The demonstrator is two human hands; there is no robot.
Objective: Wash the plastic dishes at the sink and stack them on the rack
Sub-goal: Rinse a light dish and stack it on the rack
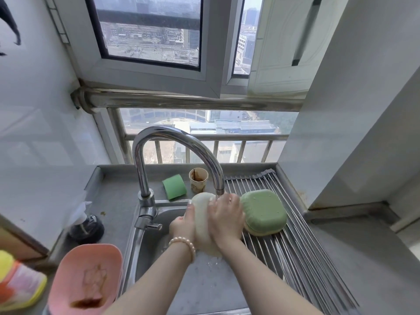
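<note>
I hold a cream plastic dish (201, 214) on edge over the steel sink (150, 255), right under the spout of the tap (181, 142). My left hand (183, 225) grips its left side, fingers curled round the rim. Over its right side lies my right hand (225, 220), fingers spread across the surface. A green plastic dish (263, 212) lies upside down on the metal roll-up rack (302, 253) to the right of the sink. A pink plastic dish (86, 271) with brown residue sits on the counter at the front left.
Behind the sink stand a green sponge (174, 186) and a stained paper cup (198, 179). A dark scrubber with clear plastic wrap (86, 227) lies left of the tap. A yellow and pink item (18, 280) sits at the far left edge. A wall closes the right side.
</note>
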